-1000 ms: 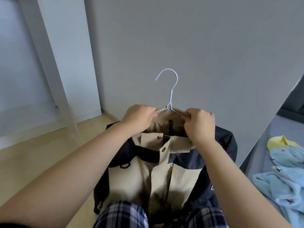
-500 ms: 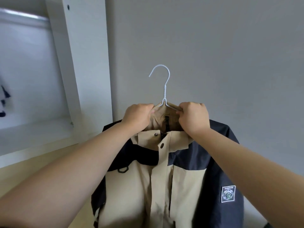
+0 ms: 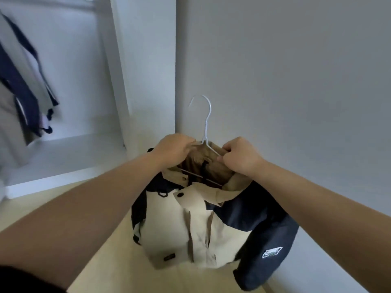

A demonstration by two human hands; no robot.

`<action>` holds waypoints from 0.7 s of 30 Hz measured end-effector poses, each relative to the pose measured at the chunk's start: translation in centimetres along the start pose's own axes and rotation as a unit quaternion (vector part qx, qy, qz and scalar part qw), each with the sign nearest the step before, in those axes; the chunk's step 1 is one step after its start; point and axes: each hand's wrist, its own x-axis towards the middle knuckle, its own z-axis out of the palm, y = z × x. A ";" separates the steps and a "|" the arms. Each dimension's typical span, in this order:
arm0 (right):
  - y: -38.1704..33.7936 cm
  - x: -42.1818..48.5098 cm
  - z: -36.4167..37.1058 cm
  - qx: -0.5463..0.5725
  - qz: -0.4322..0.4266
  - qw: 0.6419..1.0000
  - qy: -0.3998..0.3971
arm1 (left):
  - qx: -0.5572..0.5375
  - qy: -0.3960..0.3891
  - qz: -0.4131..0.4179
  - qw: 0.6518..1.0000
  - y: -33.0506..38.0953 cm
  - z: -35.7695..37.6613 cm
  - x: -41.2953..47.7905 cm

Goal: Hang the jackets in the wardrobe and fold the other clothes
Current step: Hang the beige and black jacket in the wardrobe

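Head view: below my hands the beige and navy jacket [image 3: 201,225] hangs limp, soft and bulky. My left hand [image 3: 174,150] and right hand [image 3: 240,157] each clench its collar over the wire hanger [image 3: 206,127]. I'd grip that hanger's neck. Beyond my left hand, the wardrobe [image 3: 118,81] stands open.

Pale wood floor [image 3: 118,261], wardrobe base [image 3: 63,163] standing on it at left; jacket's [image 3: 190,229] hem near floor, contact unclear.

Hung garments [image 3: 23,85] crowding wardrobe [image 3: 118,81] left.
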 end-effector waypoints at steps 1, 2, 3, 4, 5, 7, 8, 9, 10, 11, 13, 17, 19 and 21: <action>-1.7 0.5 -1.0 0.027 0.001 0.999 -0.025 | 0.007 -0.012 -0.009 1.000 -0.6 -2.1 0.4; -3.4 1.0 -2.1 0.053 0.003 0.997 -0.050 | 0.013 -0.019 -0.018 1.000 -1.1 -4.2 0.7; -5.2 1.5 -3.1 0.078 0.006 0.994 -0.074 | 0.017 -0.023 -0.029 0.999 -1.5 -6.4 0.7; -7.1 1.9 -4.1 0.102 0.011 0.990 -0.092 | 0.021 -0.024 -0.044 0.999 -1.8 -8.7 0.7; -9.0 2.2 -5.2 0.130 0.020 0.985 -0.108 | 0.020 -0.021 -0.063 0.998 -2.1 -11.1 0.5; -13.2 2.9 -7.3 0.194 0.034 0.972 -0.131 | -0.007 0.009 -0.103 0.995 -2.5 -16.3 0.0; -15.2 3.3 -8.3 0.216 0.043 0.966 -0.135 | -0.020 0.033 -0.127 0.991 -2.5 -18.8 -0.2; -18.8 3.7 -9.1 0.230 0.049 0.960 -0.154 | -0.033 0.052 -0.171 0.983 -3.3 -22.3 -1.5; -20.7 4.0 -9.4 0.247 0.055 0.955 -0.157 | -0.039 0.076 -0.191 0.978 -3.5 -24.0 -2.1; -21.7 4.4 -9.4 0.262 0.056 0.951 -0.153 | -0.038 0.106 -0.194 0.975 -3.5 -25.0 -2.3; -25.7 5.9 -9.3 0.284 0.072 0.941 -0.169 | -0.029 0.140 -0.225 0.964 -4.6 -28.4 -3.6; -34.2 8.8 -7.7 0.377 0.139 0.893 -0.201 | -0.174 0.055 -0.291 0.939 -8.9 -34.8 -7.5; -38.2 10.2 -6.3 0.408 0.153 0.874 -0.214 | -0.234 -0.016 -0.313 0.920 -11.6 -37.0 -8.8; -41.7 11.4 -4.6 0.420 0.163 0.865 -0.220 | -0.259 -0.108 -0.337 0.899 -14.3 -38.7 -9.8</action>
